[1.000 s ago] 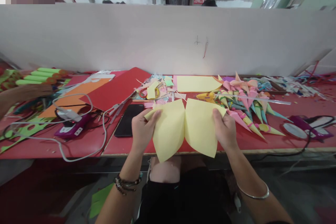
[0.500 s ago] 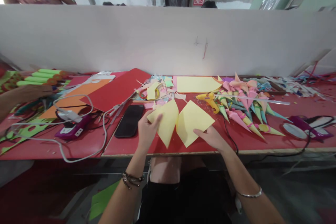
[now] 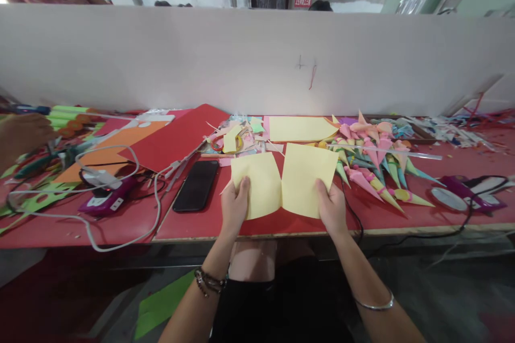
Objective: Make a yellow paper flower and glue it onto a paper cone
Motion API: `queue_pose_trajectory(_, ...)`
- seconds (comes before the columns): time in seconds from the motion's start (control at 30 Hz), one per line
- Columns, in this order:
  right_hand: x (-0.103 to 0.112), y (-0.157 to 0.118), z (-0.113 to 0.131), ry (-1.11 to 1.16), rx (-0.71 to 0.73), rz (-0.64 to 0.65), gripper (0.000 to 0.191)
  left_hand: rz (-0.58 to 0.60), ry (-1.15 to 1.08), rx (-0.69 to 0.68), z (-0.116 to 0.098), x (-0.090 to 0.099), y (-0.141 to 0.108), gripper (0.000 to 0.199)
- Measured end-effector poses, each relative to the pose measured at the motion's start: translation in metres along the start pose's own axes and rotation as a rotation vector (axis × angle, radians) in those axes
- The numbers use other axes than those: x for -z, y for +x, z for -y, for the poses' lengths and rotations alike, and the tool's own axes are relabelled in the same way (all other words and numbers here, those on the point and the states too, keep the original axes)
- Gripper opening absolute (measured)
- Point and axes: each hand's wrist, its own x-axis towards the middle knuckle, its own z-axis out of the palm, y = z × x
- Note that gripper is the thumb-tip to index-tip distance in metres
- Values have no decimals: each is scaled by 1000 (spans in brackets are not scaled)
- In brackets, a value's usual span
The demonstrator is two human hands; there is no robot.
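Two pale yellow sheets are held side by side above the red table's front edge. My left hand pinches the left yellow sheet near its lower left, thumb on top. The right yellow sheet is gripped by my right hand at its lower right side, thumb on top. Their inner edges touch or overlap low down and part toward the top. The fingers under both sheets are hidden. Behind them lies a longer yellow sheet.
A black phone lies left of my hands, beside white cables and a purple power strip. Paper cones are heaped at right. Paper scraps and scissors sit behind. Another person's hand is at far left.
Both held sheets have turned from pointed, corner-down positions to nearly upright, side by side. My right hand has moved up and turned. The other person's hand has shifted left.
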Motion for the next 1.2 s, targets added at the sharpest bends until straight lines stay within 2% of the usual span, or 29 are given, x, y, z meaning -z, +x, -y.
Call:
queue_pose_trajectory(0.13,3,1,0,-22,7,-14,37,4,-34,2,-3,7,-2,37)
queue_pose_trajectory(0.27,13,9,-9,38,-6,-154,40,-61,-136,61,0,15,3,36)
queue_pose_trajectory(0.33,20,12,-16,83,-57,-221,42,-89,-153,73,2,19,12,33)
queue_pose_trajectory(0.37,22,12,-19,93,-90,-215,42,-102,-148,64,3,20,19,31)
queue_pose_trajectory(0.4,25,12,-21,90,-123,-174,42,-121,-137,40,3,21,27,27)
queue_pose_trajectory(0.47,27,11,-25,72,-171,3,40,-128,-145,-3,5,20,46,21)
queue_pose_trajectory(0.57,25,6,-28,23,-180,271,38,-72,-163,-31,7,15,74,27)
queue_pose_trajectory(0.63,22,3,-29,-25,-164,302,39,17,-130,-9,11,12,86,38)
queue_pose_trajectory(0.7,20,1,-31,-67,-152,258,44,75,-41,-8,16,10,87,57)
queue_pose_trajectory(0.73,19,1,-33,-77,-145,241,46,75,45,-46,18,9,84,67)
queue_pose_trajectory(0.8,18,1,-36,-90,-116,221,53,43,310,-227,20,7,70,77)
queue_pose_trajectory(0.83,18,2,-37,-101,-95,209,56,74,440,-323,19,6,60,75)
queue_pose_trajectory(0.87,18,2,-38,-113,-70,197,57,162,539,-421,17,3,49,68)
queue_pose_trajectory(0.97,20,5,-38,-160,7,214,46,616,732,-698,7,-6,18,50)
queue_pose_trajectory(1.0,21,6,-37,-170,31,262,40,697,755,-746,4,-9,10,49)
queue_pose_trajectory(1.07,26,7,-35,-178,91,383,34,811,771,-796,1,-15,1,50)
queue_pose_trajectory(1.2,42,8,-29,-228,229,569,35,919,775,-816,1,-21,1,54)
